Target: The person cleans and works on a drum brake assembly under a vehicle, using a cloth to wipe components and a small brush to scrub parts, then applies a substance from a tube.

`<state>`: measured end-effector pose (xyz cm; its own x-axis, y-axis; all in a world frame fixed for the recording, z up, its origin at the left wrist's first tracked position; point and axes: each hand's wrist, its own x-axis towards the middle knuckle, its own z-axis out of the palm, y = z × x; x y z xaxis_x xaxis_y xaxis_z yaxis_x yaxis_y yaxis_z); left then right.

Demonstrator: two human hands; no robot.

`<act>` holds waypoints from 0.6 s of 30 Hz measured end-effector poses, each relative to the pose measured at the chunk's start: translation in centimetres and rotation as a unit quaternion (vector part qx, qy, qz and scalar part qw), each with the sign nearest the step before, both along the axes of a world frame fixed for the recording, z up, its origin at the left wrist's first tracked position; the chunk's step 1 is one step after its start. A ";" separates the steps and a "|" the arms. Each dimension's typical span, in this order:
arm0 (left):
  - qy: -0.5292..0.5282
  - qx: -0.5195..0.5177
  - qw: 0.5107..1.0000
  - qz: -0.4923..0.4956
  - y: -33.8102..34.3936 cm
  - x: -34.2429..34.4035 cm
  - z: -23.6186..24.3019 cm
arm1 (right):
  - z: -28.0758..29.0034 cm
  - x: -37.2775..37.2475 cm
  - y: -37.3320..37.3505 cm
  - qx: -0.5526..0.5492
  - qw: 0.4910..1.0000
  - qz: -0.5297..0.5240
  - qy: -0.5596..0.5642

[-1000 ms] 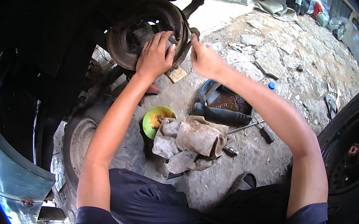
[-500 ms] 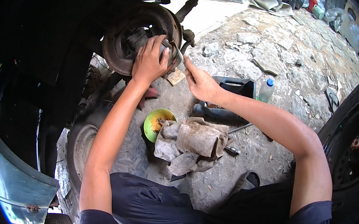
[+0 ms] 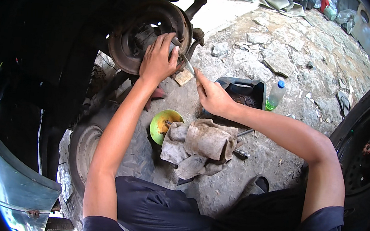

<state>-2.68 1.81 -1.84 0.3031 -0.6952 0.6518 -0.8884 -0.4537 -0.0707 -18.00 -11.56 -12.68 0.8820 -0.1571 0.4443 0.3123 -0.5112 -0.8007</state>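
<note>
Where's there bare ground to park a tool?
Best bet: grey ground between the rags, right forearm and dark trouser leg. Rougher: stone paving between the bottle and the sandal. Crowded: the rusty drum, by the left hand and the pale tool in the right hand; rags, green bowl and dark container bunch together.

Looks down and ahead from the wearer's head through a wide fisheye, fairly near above the cloth. Shows lap nearer than the cloth, hub beyond and left of it, paving beyond and right. Curves straight edges, darkens toward the rim.
</note>
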 end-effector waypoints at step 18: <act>0.106 -0.072 0.992 -0.016 0.0 1.0 1.0 | 1.9 0.6 -2.0 0.066 0.995 -0.058 0.054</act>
<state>-1.69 1.84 -0.81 0.4233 -0.6116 0.6684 -0.8904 -0.4170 0.1824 -17.35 -13.52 -10.83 0.8959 -0.3114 0.3168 0.1657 -0.4275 -0.8887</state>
